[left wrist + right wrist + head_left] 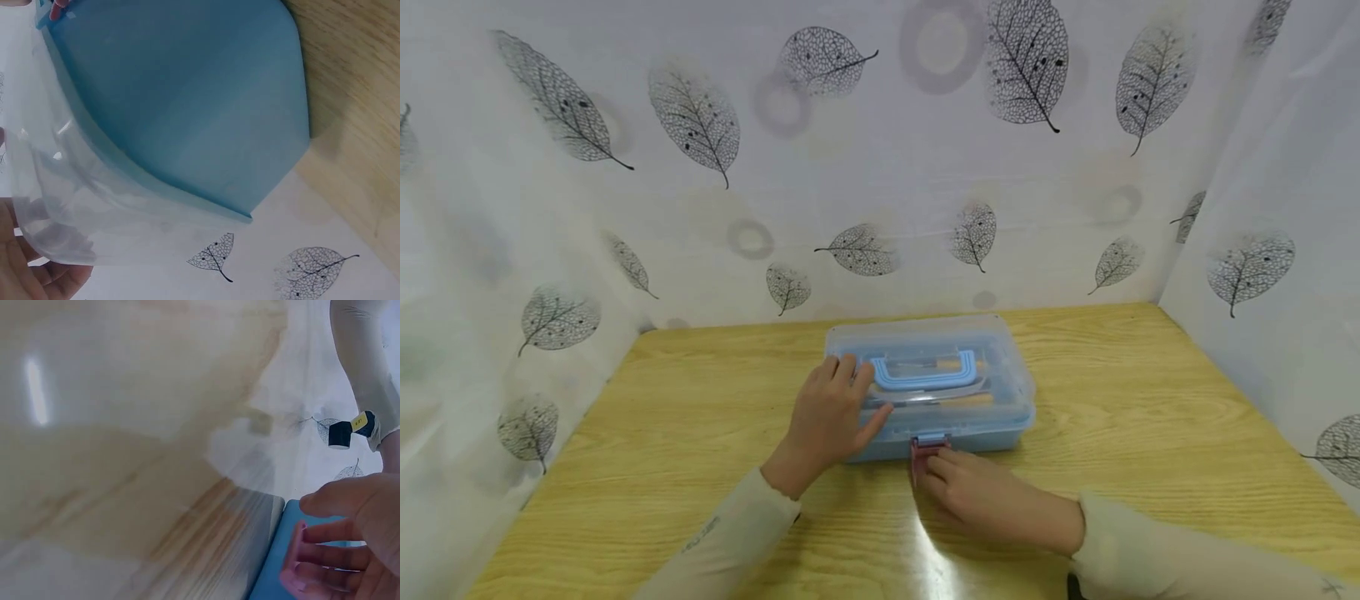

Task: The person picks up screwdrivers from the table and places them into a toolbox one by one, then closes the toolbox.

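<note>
A light blue plastic box [880, 451] with a clear lid [917, 331] and a blue carry handle [925, 382] lies on the table. Through the lid show slim tools with wooden handles [967, 400], their kind unclear. My left hand [829, 412] rests on the lid's left part, fingers spread; the left wrist view has its fingers at the clear lid's edge [106, 206]. At the box's front, a pink latch [920, 461] hangs turned down from its hinge. My right hand [985, 496] touches it with the fingertips, the thumb apart from it in the right wrist view.
The wood-grain table [700, 400] extends around the box. White curtains printed with leaves [865, 167] stand behind it and at both sides. On the left wrist, a strapped black device [340, 434] shows in the right wrist view.
</note>
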{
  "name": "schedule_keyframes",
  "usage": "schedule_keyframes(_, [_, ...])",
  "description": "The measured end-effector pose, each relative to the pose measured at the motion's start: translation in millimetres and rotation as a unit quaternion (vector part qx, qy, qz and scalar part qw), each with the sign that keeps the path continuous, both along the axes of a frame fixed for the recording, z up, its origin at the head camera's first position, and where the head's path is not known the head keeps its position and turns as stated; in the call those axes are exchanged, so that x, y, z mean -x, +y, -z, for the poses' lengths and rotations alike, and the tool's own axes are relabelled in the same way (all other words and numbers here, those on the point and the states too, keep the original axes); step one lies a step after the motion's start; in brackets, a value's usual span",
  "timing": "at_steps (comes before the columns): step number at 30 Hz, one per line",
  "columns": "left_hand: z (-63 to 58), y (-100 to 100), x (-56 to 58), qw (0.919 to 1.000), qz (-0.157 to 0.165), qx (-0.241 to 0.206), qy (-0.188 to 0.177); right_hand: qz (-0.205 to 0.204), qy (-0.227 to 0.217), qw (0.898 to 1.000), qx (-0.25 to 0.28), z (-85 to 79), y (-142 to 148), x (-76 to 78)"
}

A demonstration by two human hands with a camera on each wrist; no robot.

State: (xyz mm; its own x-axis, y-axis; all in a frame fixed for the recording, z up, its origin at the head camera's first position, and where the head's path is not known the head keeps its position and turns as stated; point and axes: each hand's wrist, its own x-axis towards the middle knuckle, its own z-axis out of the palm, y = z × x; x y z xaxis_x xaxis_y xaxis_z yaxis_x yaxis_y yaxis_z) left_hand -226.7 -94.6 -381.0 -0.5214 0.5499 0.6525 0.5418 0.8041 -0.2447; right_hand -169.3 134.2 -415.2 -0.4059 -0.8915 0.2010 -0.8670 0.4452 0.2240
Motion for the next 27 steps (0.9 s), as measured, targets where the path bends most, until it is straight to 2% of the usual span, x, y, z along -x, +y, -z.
schedule_keyframes(3, [-1.4,0,0.8,0.9999,0.002,0.010,-0.001,-0.018,0.001,0.999,0.037,-3.3,1,-0.6])
schedule_keyframes(5, [-2.8,0,0.8,0.9999,0.003,0.015,-0.002,-0.036,-0.009,0.996,0.080,-6.0,2,-0.1])
schedule_keyframes(10, [-5.7,-1,1.2,0.9997,0.003,0.023,-0.009,-0.072,-0.018,0.979,0.190,-13.1,3,3.8])
schedule_keyframes(14, [-7.0,-2,1.9,0.9995,0.013,0.013,-0.025,-0.080,-0.013,0.967,0.243,-18.3,4,7.0])
schedule_keyframes(21, [-5.4,-4,4.3,0.9992,0.028,0.005,-0.029,-0.058,0.017,0.956,0.288,-28.3,4,17.1])
schedule_keyframes(27, [-5.2,-4,4.5,0.9993,0.030,0.005,-0.024,-0.058,0.076,0.956,0.277,-28.8,2,25.9])
